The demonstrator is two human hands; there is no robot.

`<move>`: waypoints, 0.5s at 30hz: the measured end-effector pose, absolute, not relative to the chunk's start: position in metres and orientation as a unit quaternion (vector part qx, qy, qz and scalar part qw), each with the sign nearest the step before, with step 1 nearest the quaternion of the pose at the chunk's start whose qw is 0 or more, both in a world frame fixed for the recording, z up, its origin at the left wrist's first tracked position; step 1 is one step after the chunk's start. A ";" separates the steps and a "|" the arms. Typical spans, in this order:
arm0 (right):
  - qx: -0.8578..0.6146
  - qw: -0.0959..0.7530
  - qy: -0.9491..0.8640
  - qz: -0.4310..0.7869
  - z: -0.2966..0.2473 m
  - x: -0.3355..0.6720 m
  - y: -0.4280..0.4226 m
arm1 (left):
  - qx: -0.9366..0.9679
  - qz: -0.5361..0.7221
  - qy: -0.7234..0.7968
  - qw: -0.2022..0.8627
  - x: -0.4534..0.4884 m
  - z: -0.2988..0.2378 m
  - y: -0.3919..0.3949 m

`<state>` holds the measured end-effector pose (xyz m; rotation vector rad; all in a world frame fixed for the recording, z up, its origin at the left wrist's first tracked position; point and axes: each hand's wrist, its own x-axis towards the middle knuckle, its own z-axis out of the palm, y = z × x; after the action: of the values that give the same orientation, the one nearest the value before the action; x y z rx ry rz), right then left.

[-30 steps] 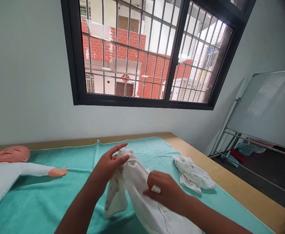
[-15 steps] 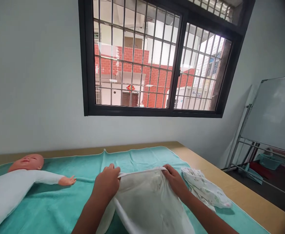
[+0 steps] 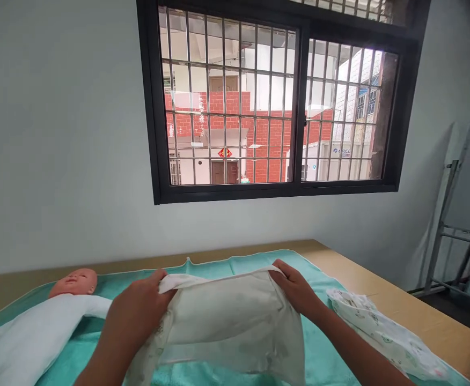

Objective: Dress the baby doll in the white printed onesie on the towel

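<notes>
Holds the garment point(image 3: 227, 308) up in front, above the towel point(image 3: 321, 351), spread wide between both hands by its upper edge. Grips one end with the left hand point(image 3: 140, 304), closed in a curl around the fabric; pinches the other end with the right hand point(image 3: 295, 292), closed between thumb and fingers. Cannot tell the exact placing of the fingertips behind the edge. Looks light, thin and soft, judging by the loose drape and creases below the stretched edge. Probably not slippery, and hardly fragile, though likely to stretch out of shape under a hard pull. Probably sags or bunches wherever unsupported. Best taken by the upper edge near its two ends, with enough tension to stay flat and no more. Hangs to the right of the doll point(image 3: 34, 332) and to the left of the patterned cloth point(image 3: 383, 332).
</notes>
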<state>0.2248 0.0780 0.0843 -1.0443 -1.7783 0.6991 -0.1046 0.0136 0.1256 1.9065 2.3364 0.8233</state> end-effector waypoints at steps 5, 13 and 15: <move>-0.510 0.360 -0.770 0.136 0.110 0.222 0.075 | 0.543 0.204 0.814 0.027 -0.111 0.135 0.009; -0.615 0.198 -0.763 -0.024 0.048 0.174 0.167 | 0.580 0.187 0.793 0.019 -0.107 0.015 0.087; -0.605 0.188 -0.773 -0.027 0.020 0.172 0.172 | 0.595 0.153 0.788 0.035 -0.107 -0.010 0.095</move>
<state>0.1716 0.1719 0.0197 -1.7032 -2.1754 -0.0756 -0.1074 0.0951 -0.0102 1.8282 2.4236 0.4708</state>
